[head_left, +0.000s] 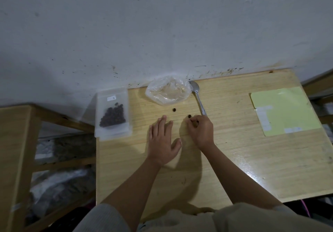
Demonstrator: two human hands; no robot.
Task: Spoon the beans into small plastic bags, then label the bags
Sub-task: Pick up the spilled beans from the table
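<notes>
Left hand [163, 139] lies flat, fingers spread, on the table [234, 159]. Right hand [200, 130] pinches beans [195, 122]; at its 1 o'clock, a spoon [198, 96].

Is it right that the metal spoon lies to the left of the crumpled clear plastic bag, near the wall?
Not quite. The head view shows the metal spoon lying to the right of the crumpled clear plastic bag, not to the left. It is indeed near the wall.

A small clear bag [113, 113] of dark beans [113, 117] lies flat, labelled, at the table's left edge.
</notes>
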